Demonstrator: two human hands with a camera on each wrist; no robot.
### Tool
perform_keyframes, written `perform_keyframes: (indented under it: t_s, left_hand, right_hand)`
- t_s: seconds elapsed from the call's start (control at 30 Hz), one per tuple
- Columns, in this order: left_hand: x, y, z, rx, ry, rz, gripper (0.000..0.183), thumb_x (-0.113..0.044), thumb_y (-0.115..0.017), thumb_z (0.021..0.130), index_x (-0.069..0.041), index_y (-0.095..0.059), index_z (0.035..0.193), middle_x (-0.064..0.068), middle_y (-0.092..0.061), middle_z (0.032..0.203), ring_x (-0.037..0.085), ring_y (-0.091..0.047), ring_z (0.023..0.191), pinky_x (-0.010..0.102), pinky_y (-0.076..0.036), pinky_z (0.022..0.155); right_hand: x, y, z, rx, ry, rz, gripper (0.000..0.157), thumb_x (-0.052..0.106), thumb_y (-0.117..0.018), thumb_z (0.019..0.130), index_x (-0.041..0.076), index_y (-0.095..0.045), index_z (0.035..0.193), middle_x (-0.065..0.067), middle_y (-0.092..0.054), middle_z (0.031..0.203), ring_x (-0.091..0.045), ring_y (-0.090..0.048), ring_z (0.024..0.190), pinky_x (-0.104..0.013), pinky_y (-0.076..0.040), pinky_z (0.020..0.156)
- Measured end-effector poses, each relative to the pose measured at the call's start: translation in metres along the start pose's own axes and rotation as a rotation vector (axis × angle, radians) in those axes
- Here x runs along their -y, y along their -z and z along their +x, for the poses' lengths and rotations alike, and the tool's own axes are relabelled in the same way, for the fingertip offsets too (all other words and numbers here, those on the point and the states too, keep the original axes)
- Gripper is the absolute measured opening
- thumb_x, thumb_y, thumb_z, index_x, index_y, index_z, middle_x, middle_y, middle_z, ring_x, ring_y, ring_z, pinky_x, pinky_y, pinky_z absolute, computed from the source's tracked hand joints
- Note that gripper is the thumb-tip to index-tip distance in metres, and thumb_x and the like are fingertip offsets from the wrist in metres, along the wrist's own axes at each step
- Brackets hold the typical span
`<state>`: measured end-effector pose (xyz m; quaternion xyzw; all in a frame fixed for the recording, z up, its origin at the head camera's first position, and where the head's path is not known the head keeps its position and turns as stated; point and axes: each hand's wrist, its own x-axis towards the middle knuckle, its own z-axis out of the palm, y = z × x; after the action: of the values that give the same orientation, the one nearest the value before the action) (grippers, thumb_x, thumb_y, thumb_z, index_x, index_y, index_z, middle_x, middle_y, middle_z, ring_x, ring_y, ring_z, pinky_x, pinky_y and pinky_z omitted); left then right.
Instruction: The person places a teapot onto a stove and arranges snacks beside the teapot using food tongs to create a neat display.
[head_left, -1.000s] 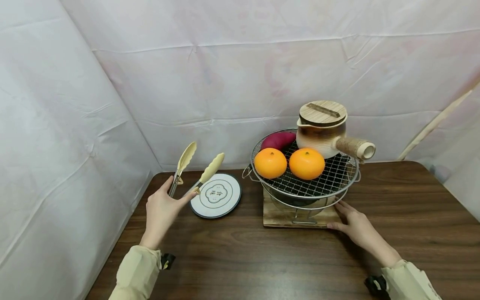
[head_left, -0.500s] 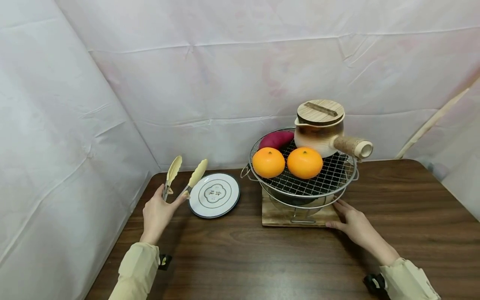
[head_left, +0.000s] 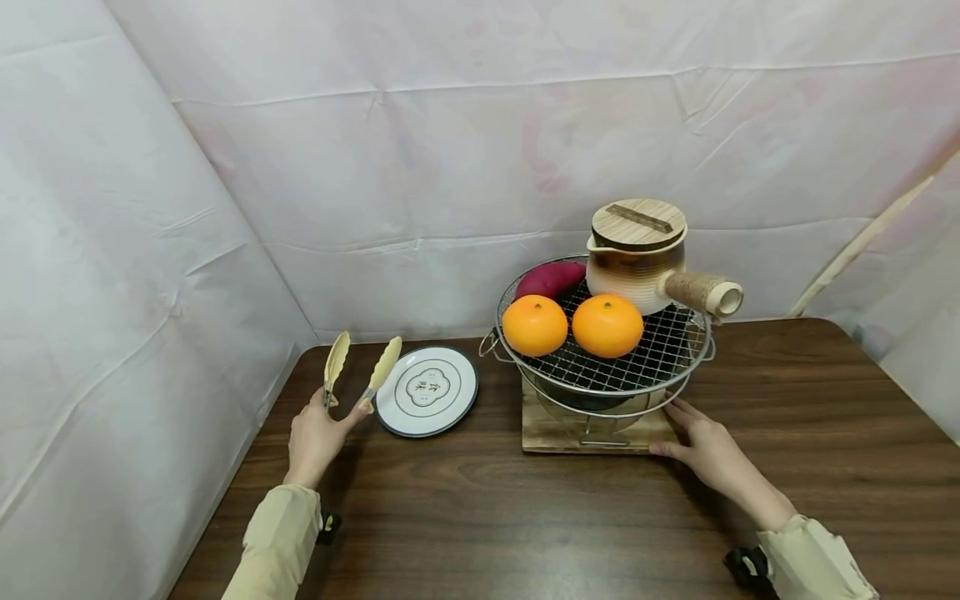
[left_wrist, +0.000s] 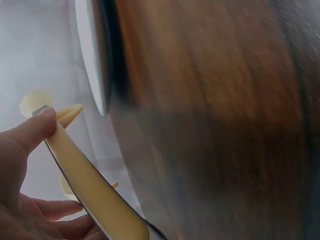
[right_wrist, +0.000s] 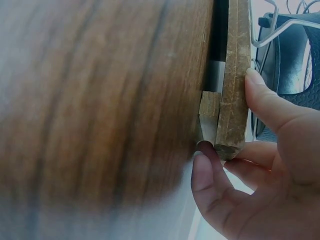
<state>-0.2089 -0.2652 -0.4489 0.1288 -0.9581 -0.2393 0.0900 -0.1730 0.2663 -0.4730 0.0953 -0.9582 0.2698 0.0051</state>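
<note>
My left hand [head_left: 315, 437] holds a pair of tongs [head_left: 384, 367] with cream scalloped tips, the two arms spread apart and nothing between them. In the left wrist view the thumb lies against one arm of the tongs [left_wrist: 95, 185]. Just right of the tongs lies a white plate [head_left: 453, 408] with a dark rim. My right hand [head_left: 708, 454] grips the near right corner of a wooden board [head_left: 555, 433] under a round grill. The right wrist view shows thumb above and fingers below the board [right_wrist: 235, 75].
The grill's wire mesh [head_left: 667, 358] carries two oranges [head_left: 535, 325], a purple sweet potato [head_left: 551, 279] and a lidded clay pot [head_left: 630, 279] whose handle juts right past the rim. White cloth [head_left: 465, 167] hangs behind and at the left of the dark wooden table [head_left: 480, 517].
My left hand has lowered the tongs toward the table and slightly left, and their tips look a little closer together. The right hand keeps its hold on the board.
</note>
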Motion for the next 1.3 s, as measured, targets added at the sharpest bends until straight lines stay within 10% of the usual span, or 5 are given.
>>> perform_keyframes:
  t_s: [0.33,1.0,1.3]
  left_hand:
    - [0.013,-0.012,0.002,0.035,0.038,0.025,0.092,-0.044,-0.07,0.084,0.019,-0.031,0.139,0.042,-0.052,0.121,0.056,-0.044,0.116,0.059,-0.032,0.103]
    - [0.011,-0.019,0.003,0.106,0.083,0.107,0.1,-0.042,-0.062,0.091,0.022,-0.007,0.144,0.051,-0.029,0.134,0.064,-0.032,0.117,0.064,-0.035,0.096]
    - [0.001,-0.02,-0.005,-0.018,0.035,0.101,0.091,-0.038,-0.062,0.091,0.013,-0.014,0.148,0.042,-0.028,0.145,0.059,-0.029,0.131,0.07,-0.032,0.099]
  right_hand:
    - [0.0,0.001,0.0,0.008,-0.006,0.0,0.085,0.042,-0.073,0.081,-0.014,-0.042,0.137,-0.038,-0.037,0.143,-0.057,-0.041,0.125,-0.064,-0.039,0.097]
    - [-0.004,0.0,0.001,-0.006,0.012,-0.013,0.085,0.041,-0.074,0.08,-0.014,-0.042,0.138,-0.041,-0.037,0.141,-0.059,-0.041,0.123,-0.065,-0.039,0.096]
    - [-0.003,-0.001,-0.002,0.022,0.042,-0.009,0.082,0.038,-0.07,0.084,-0.014,-0.039,0.139,-0.039,-0.032,0.145,-0.057,-0.039,0.126,-0.065,-0.039,0.096]
